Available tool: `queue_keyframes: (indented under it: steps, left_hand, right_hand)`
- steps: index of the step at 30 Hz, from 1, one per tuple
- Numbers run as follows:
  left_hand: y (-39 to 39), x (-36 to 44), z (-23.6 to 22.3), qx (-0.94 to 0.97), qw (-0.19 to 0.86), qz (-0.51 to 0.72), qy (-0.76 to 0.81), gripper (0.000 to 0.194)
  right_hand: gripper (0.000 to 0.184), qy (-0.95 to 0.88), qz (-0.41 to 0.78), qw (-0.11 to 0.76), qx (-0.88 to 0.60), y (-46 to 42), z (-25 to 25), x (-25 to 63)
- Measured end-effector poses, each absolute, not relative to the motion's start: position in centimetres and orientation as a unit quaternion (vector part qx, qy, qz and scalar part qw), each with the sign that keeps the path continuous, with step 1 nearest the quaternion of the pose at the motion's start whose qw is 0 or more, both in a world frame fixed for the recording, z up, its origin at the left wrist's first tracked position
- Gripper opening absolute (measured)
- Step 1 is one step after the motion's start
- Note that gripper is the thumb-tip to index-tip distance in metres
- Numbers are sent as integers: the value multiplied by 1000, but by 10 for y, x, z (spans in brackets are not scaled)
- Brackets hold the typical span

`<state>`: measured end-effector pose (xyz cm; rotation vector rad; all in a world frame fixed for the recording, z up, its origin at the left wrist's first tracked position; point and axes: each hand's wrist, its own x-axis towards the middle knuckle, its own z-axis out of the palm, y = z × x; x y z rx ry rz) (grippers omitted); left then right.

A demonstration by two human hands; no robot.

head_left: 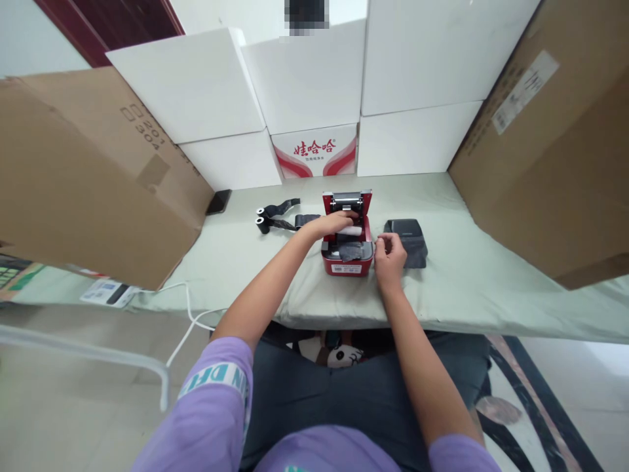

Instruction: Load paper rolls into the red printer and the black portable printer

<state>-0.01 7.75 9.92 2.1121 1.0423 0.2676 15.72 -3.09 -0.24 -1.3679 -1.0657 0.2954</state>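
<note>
A small red printer (pixel 346 262) stands open on the pale green table cover (pixel 457 282), its lid tilted up at the back. My left hand (pixel 337 223) reaches into the open bay, fingers curled over a white roll inside. My right hand (pixel 389 252) rests at the printer's right side, fingers bent and pinched together near its edge; what they hold, if anything, is too small to make out. A black ribbon on two spools (pixel 275 216) lies left of the printer. A black flat device (pixel 410 239) lies just right of my right hand.
White boxes (pixel 304 78) are stacked along the back, one with red print (pixel 315 152). Large cardboard boxes stand at left (pixel 83 183) and right (pixel 555 144). A dark phone (pixel 219 201) lies at the back left. A white cable (pixel 189 321) hangs off the front edge.
</note>
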Motion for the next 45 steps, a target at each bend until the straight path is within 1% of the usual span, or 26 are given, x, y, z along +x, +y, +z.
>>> queue_keyframes:
  steps: [4,9,11,14,19,22,25,27,32,35,37,39,43,45]
  left_hand:
    - [80,-4,104,792,434,82,422,63]
    - [80,1,104,812,415,60,406,64]
    - [80,5,105,827,388,33,405,64]
    - [77,12,109,842,322,-24,432,62]
    - [66,22,112,862,203,-110,451,54]
    - [60,25,106,875,138,-122,448,52]
    - [59,25,102,880,122,-120,444,47]
    - [58,22,103,878,138,-106,446,46]
    - [42,-4,111,871,233,34,431,46]
    - [23,-27,113,876,278,67,389,48]
    - [11,-38,109,889,259,92,367,42]
    - [2,-44,102,901,210,129,357,32]
    - [-11,-43,87,907,96,204,355,33]
    - [-17,-42,84,907,56,233,346,32]
  right_hand:
    - [16,-468,125,635,-601,-30,-3,157]
    - [16,-471,118,637,-599,-30,-5,158]
    - [16,-471,117,636,-600,-30,-5,158]
    - [18,-465,118,636,-605,-31,-4,158]
    - [19,-465,122,636,-604,-31,-3,158]
    - [19,-467,118,631,-608,-31,-2,159]
    - [19,-467,121,627,-612,-32,-1,159]
    - [19,-467,125,626,-612,-32,1,159]
    - [19,-464,129,630,-609,-32,2,158]
    - [20,-468,126,633,-604,-32,1,158]
    - [22,-477,125,636,-593,-32,1,158]
    - [24,-491,123,639,-579,-33,2,159]
    - [27,-521,115,639,-554,-37,5,157]
    - [28,-521,117,643,-549,-39,5,157]
